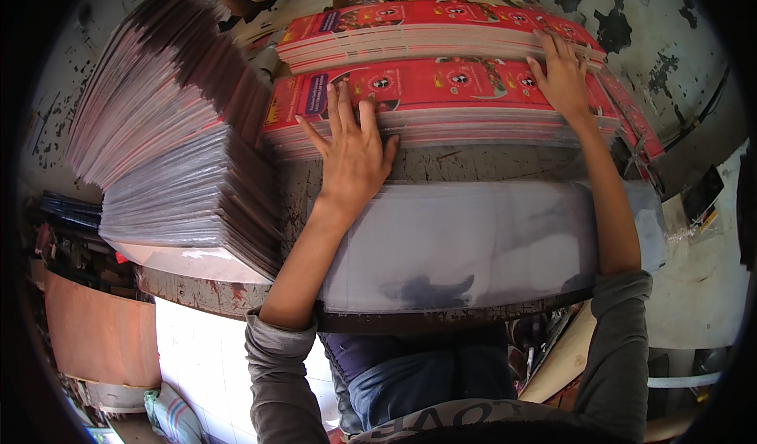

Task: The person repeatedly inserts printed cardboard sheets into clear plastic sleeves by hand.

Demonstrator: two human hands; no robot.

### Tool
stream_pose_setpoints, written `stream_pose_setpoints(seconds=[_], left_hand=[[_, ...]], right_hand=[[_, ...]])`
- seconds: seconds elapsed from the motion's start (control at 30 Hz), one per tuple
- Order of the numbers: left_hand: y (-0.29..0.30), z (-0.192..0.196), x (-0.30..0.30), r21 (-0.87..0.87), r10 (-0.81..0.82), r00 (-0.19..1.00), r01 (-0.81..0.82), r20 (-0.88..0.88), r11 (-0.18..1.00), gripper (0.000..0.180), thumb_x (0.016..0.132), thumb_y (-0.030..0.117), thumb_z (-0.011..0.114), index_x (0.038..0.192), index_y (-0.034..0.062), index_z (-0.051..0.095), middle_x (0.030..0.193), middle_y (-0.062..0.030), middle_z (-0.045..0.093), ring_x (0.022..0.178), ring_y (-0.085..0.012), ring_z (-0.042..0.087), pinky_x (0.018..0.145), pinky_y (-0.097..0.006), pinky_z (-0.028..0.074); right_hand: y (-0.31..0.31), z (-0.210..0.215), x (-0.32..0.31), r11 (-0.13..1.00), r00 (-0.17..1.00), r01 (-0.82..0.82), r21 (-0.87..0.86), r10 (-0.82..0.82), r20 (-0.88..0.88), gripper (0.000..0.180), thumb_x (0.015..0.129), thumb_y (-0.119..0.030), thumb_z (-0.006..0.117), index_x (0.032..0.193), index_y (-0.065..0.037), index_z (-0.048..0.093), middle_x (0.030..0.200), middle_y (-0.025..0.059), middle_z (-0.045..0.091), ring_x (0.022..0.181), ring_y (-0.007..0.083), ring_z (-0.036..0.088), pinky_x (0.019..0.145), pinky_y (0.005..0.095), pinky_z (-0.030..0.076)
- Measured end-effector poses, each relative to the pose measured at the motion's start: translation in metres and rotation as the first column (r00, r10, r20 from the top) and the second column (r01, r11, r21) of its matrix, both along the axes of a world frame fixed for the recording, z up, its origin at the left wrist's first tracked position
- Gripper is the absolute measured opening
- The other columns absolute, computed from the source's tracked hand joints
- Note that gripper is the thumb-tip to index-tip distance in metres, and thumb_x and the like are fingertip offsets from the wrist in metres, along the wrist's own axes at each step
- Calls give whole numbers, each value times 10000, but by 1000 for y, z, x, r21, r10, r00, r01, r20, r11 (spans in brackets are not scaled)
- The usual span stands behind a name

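Observation:
Two long stacks of red printed sheets lie one behind the other: the front stack and the rear stack. My left hand lies with spread fingers on the left part of the front stack, its thumb by the near edge. Farther right, my right hand is stretched out with fingers apart; its fingertips reach the near side of the rear stack, over the front one. Neither hand grips anything. Beneath my forearms, a pile of clear plastic sheets covers the near part of the worn table.
A tall, leaning pile of sheets rises on the left, pinkish above and greyish below. A peeling wall stands behind on the right. Below left are a brown board and a striped sack near the white floor.

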State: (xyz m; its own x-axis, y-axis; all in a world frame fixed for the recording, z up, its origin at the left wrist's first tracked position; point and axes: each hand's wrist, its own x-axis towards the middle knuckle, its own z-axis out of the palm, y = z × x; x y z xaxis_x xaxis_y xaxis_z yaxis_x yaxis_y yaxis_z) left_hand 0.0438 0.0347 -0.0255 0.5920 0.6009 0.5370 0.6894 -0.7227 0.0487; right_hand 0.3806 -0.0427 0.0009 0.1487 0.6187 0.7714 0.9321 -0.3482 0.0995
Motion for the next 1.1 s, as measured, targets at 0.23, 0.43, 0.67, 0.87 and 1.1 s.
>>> stream_pose_setpoints(seconds=[0.23, 0.43, 0.67, 0.87, 1.1], left_hand=[[-3, 1, 0, 10, -9, 999, 9, 40, 1000, 604, 810, 307, 628, 1242, 15, 324, 1409, -238, 192, 1354, -406, 97, 965, -716, 101], [-3, -1, 2, -5, -5, 999, 5, 47, 1000, 605, 805, 299, 635, 1240, 22, 319, 1398, -239, 203, 1348, -411, 110, 958, -717, 126], [-2, -1, 2, 36, -27, 998, 25, 48, 999, 527, 806, 252, 629, 1194, 29, 351, 1360, -231, 262, 1343, -406, 136, 953, -719, 138], [-1, 3, 0, 4, -35, 999, 35, 13, 999, 485, 798, 225, 616, 1170, 23, 380, 1337, -232, 300, 1332, -398, 173, 953, -725, 133], [-6, 1, -1, -32, -43, 999, 44, 13, 999, 512, 793, 232, 617, 1208, 49, 378, 1365, -202, 289, 1325, -352, 216, 954, -725, 127]], right_hand=[[-1, 0, -4, 1000, 1000, 16, -17, -16, -20, 472, 849, -258, 562, 1286, -155, 417, 1294, 93, 451, 1198, 307, 419, 953, 610, 289], [-2, -2, -1, 1000, 1000, -10, 8, 10, -26, 482, 842, -251, 565, 1289, -153, 414, 1290, 92, 452, 1198, 308, 417, 948, 599, 294], [1, 0, 0, 1000, 1000, -9, 6, 9, -18, 489, 844, -254, 565, 1295, -148, 408, 1318, 97, 433, 1204, 316, 416, 958, 601, 279], [8, 13, -16, 999, 1000, -27, -38, 27, 1, 490, 849, -282, 554, 1289, -115, 417, 1305, 129, 439, 1188, 324, 428, 951, 573, 309], [65, 31, -18, 919, 942, -301, -256, 243, -233, 472, 859, -290, 561, 1272, -99, 434, 1337, 137, 429, 1236, 282, 406, 969, 516, 328]])
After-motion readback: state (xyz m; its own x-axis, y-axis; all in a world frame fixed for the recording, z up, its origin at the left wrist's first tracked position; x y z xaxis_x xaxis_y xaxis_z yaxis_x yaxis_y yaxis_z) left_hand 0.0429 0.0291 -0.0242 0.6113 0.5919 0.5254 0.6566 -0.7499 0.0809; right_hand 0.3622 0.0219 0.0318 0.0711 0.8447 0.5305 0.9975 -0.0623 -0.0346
